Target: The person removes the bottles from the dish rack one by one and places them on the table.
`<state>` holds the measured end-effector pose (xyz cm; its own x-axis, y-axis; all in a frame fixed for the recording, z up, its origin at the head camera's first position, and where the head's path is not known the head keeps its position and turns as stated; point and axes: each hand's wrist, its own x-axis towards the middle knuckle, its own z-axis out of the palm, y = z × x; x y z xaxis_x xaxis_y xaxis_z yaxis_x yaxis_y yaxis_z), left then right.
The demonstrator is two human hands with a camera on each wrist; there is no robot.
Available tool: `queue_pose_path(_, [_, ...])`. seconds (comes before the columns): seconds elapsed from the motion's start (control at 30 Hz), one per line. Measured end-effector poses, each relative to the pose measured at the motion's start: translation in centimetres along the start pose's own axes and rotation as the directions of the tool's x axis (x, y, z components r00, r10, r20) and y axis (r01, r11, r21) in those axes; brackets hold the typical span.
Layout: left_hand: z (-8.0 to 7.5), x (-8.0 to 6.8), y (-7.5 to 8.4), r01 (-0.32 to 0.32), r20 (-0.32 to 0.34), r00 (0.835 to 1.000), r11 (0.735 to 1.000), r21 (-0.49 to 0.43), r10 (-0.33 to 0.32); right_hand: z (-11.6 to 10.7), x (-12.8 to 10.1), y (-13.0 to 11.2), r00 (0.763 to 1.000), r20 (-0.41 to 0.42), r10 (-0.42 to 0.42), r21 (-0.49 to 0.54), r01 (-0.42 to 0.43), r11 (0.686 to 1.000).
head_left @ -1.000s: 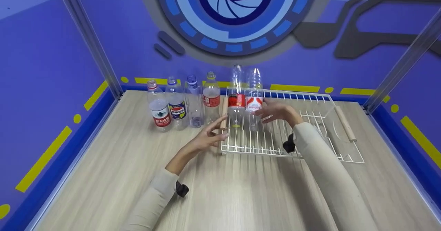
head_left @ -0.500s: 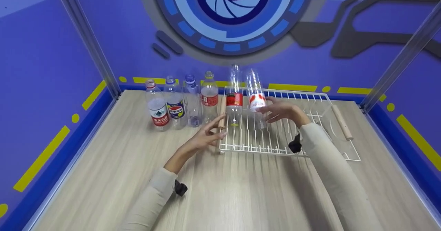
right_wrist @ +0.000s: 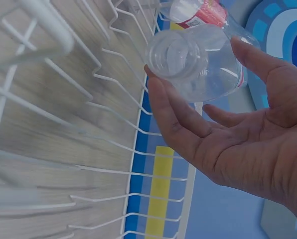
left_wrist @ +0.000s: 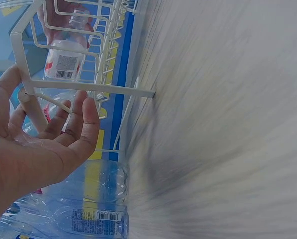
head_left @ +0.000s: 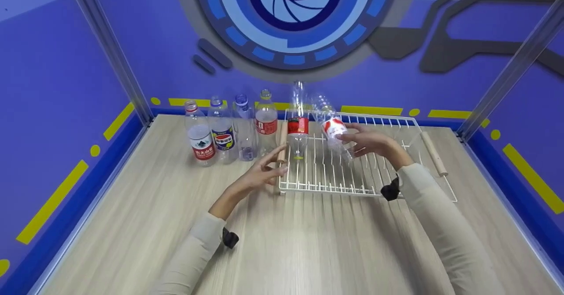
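Over the white wire dish rack on the pale wood-grain tabletop, the right hand was holding a clear plastic bottle with a red-and-white label, and what a tilt on it! It leaned left and away, open mouth pointing down toward the wires, base up. From the right wrist view, the thumb and fingers were only loosely curled about that bottle, cradling more than squeezing. Whether its mouth was touching a prong could not be told.

Just beside it, a second clear bottle with a red label stood upside down in the rack's left end, neck between the wires. That one looked finished, as a judgement.

Meanwhile the left hand hovered at the rack's near-left corner, fingers spread and relaxed, gripping nothing; the left wrist view showed its fingertips near the wooden handle and white frame, though contact was unclear.

Left of the rack, four more clear bottles stood upright in a row on the tabletop: red-and-white label, blue-and-red label, a bare one with a blue neck ring, and a red label.

So, judging by the layout: one bottle racked, one mid-placement and not seated, four untouched. Most of the rack's slots to the right stood unfilled.
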<state>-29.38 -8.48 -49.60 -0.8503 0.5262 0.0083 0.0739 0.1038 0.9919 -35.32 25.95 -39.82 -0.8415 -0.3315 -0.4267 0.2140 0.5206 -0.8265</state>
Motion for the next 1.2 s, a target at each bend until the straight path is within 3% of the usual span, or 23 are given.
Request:
queue_pose_path(0.13, [0.0,0.0,0.1,0.002,-0.004,1.0,1.0,-0.011,-0.002,-0.6,-0.9,0.2,1.0,0.0,-0.021,0.01,0.021,1.0])
queue_pose_path(0.3, [0.1,-0.1,0.2,0.021,-0.012,1.0,0.999,-0.031,-0.021,-1.5,-2.2,0.5,0.998,-0.005,-0.058,0.1,0.058,0.993])
queue_pose_path(0.6, [0.0,0.0,0.0,0.017,-0.014,1.0,0.999,-0.044,-0.017,-3.3,-4.1,1.7,0.993,0.004,-0.117,0.329,0.109,0.938])
queue_pose_path(0.93, [0.0,0.0,0.1,-0.019,-0.015,1.0,1.0,0.011,0.019,-3.3,-5.4,2.4,0.983,-0.024,-0.182,0.301,0.181,0.936])
queue_pose_path(1.2, [0.2,-0.2,0.1,-0.017,-0.031,0.999,1.0,-0.016,0.016,-2.5,-5.6,3.0,0.966,-0.023,-0.256,0.239,0.254,0.937])
